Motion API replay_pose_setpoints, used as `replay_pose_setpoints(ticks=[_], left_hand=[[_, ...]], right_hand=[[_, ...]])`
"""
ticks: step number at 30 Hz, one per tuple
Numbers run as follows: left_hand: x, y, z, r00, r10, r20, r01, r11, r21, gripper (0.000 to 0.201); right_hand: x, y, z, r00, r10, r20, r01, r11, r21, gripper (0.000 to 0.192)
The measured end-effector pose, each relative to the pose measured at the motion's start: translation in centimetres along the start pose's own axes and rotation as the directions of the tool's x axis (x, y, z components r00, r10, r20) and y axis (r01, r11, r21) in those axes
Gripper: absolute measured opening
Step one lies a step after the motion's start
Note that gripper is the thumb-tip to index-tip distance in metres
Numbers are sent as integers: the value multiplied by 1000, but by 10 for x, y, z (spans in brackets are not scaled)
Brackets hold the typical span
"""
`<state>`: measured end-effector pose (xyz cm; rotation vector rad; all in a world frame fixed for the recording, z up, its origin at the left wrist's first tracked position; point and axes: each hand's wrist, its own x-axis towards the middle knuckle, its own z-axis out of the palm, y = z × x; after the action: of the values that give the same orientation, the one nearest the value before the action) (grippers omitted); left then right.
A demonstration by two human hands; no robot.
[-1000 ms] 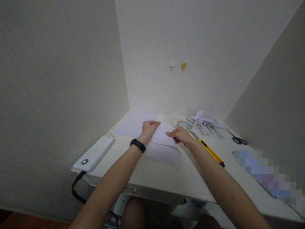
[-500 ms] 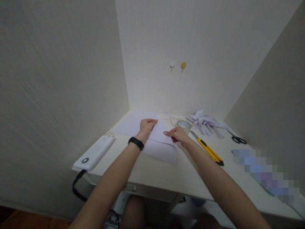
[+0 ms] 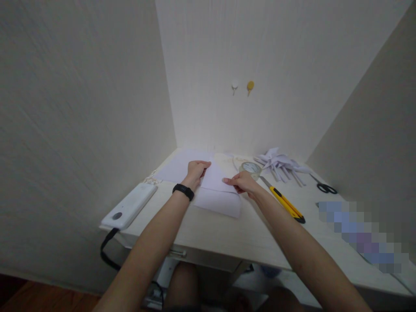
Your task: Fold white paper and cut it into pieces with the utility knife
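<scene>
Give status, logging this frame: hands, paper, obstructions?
Left hand and right hand both pressing folded white paper on desk. Tape roll, utility knife beside right hand.

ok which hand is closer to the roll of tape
Right. The right hand rests on the folded white paper just in front of the tape roll, almost touching it. The left hand sits further left, on the paper's far-left edge.

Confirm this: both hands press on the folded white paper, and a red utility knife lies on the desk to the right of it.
Not quite: in the head view the utility knife is yellow, not red. Both the left hand and the right hand do press on the folded white paper.
</scene>
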<state>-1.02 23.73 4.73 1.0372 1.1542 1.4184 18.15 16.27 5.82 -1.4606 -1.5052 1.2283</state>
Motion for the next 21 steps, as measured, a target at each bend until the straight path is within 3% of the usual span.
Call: replay_pose_setpoints(ticks=[6, 15, 21], left_hand=[[2, 0, -2, 998, 3, -57, -3, 1000, -1, 13], [0, 3, 0, 997, -27, -73, 25, 999, -23, 12], [7, -1, -6, 995, -41, -90, 40, 999, -18, 14]], right_hand=[[2, 3, 2, 995, -71, -70, 67, 996, -54, 55], [5, 7, -1, 995, -95, 23, 96, 992, -82, 58], [5, 10, 2, 997, -73, 23, 75, 992, -98, 59]])
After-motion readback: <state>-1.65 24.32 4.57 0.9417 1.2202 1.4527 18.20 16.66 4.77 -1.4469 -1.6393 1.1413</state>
